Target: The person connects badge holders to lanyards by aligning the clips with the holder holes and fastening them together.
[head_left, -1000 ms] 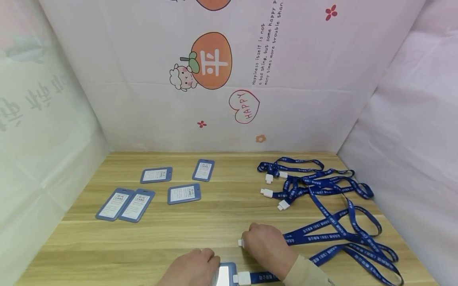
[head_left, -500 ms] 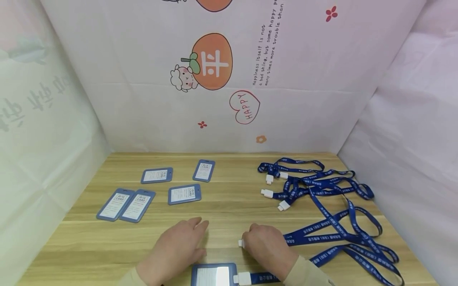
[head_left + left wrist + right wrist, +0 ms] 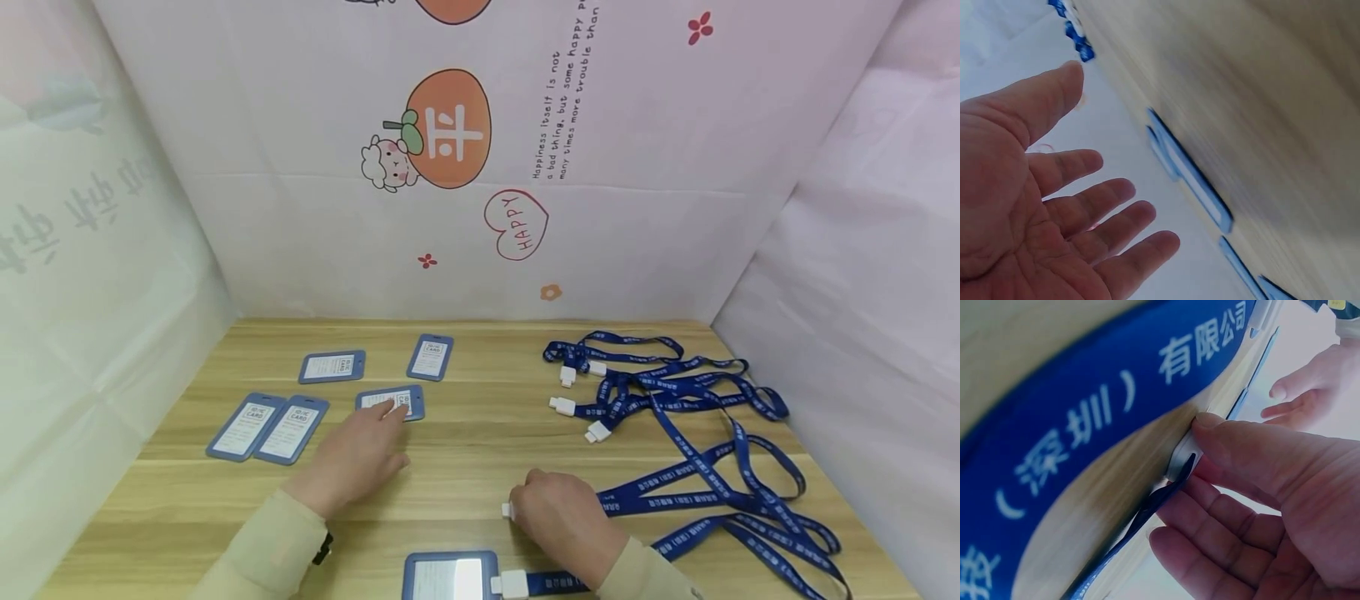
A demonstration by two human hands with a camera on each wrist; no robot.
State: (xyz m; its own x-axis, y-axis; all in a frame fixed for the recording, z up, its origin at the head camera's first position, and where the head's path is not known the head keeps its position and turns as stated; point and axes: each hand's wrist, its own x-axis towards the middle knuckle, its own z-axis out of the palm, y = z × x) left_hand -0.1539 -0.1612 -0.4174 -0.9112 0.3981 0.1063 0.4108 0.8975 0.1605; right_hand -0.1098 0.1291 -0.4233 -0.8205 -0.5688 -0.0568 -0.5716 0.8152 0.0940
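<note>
My left hand [image 3: 352, 458] reaches out over a blue ID card holder [image 3: 417, 403], its fingertips overlapping the printed card from above. In the left wrist view the fingers are extended and hold nothing; a card holder [image 3: 1194, 178] lies a little apart from them. My right hand [image 3: 566, 521] pinches the white plastic clip [image 3: 1180, 456] of a blue lanyard [image 3: 660, 502] between thumb and fingers, low over the table. Close to the front edge, another card holder [image 3: 450, 579] lies joined to a white clip [image 3: 513, 585] on a second lanyard, partly cut off by the frame.
Two card holders [image 3: 242, 427] lie side by side at left, with others [image 3: 332, 367] [image 3: 431, 357] further back. Several blue lanyards [image 3: 675, 383] with white clips lie tangled on the right. White cloth walls [image 3: 600, 250] border the wooden table [image 3: 480, 450].
My left hand has let go of the front card holder and moved forward and left to a holder further back. The right hand keeps its place with the clip.
</note>
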